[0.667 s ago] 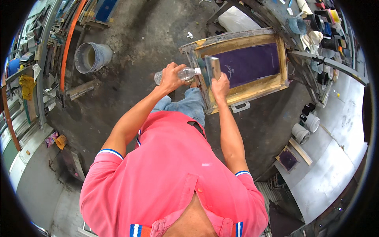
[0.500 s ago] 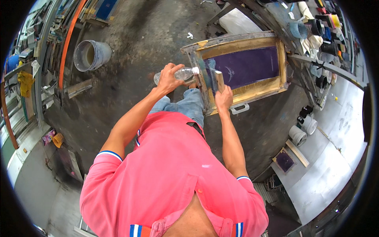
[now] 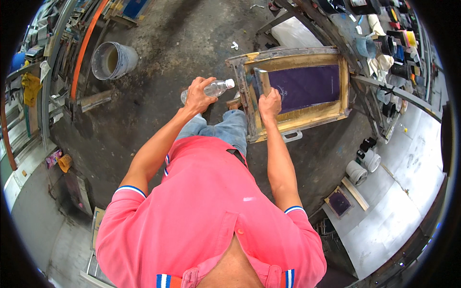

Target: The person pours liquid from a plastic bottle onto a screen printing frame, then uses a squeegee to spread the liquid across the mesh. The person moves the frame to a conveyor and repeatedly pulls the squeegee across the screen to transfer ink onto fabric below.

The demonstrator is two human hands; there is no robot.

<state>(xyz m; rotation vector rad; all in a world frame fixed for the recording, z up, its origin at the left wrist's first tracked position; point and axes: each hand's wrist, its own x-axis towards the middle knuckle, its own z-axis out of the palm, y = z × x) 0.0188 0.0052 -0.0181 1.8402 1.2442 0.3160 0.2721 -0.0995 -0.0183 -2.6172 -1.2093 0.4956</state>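
The bottle [image 3: 216, 88] had just moved back a little to the left, so that its white cap [image 3: 230, 83] was just beside the frame [image 3: 288, 54] and seemed no longer to reach over its edge. The flat tool [image 3: 262, 81] had gone toward the far side of the frame, and it stood over the left end of the purple field [image 3: 307, 85]. In my judgement, the work at this moment was with the tool, and the bottle was only kept near. The two hands were apart: the left hand [image 3: 199, 94] was closed around the body of the bottle, and the right hand [image 3: 270, 103] gripped the lower end of the tool. Whether the tool pressed on the field, I could not tell. Compared with the earlier frame, the tool was farther from the body and the gap between cap and tool was wider. The frame appeared slightly lower in the view, while the bucket [image 3: 126, 62] on the left appeared slightly higher; probably the head had turned a little.
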